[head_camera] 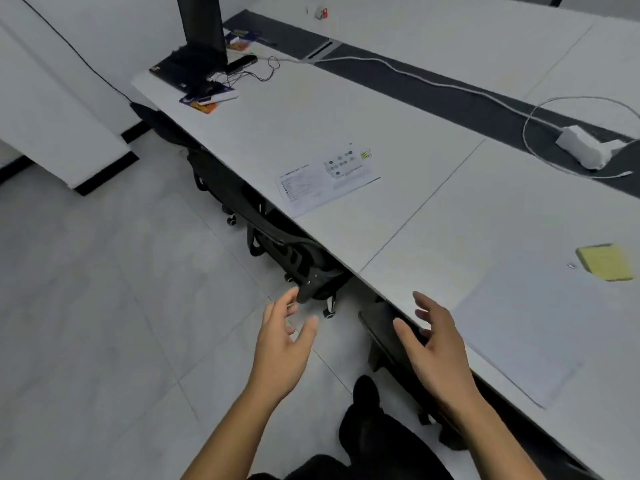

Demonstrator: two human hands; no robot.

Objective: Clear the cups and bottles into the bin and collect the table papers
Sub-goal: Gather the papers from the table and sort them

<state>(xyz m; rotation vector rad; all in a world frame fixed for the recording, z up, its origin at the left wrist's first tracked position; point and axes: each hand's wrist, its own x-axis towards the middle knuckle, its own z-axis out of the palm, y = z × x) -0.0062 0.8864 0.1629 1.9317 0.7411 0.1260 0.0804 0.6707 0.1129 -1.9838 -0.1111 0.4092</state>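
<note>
A printed paper sheet [325,181] lies flat near the front edge of the long white table [398,209]. A large blank white sheet [530,327] rests on the table at the near right, with a yellow sticky-note pad [606,262] just beyond it. My left hand [284,344] hovers over the floor in front of the table, fingers apart and holding nothing. My right hand [434,344] is at the table's front edge beside the blank sheet, also open and empty. No cups, bottles or bin are in view.
Black office chairs [298,258] are tucked under the table. A monitor stand [201,32], cards and thin cables sit at the far left end. A white power adapter [585,147] with a looped cable lies at the far right. Yellow paper clips [366,154] lie by the printed sheet.
</note>
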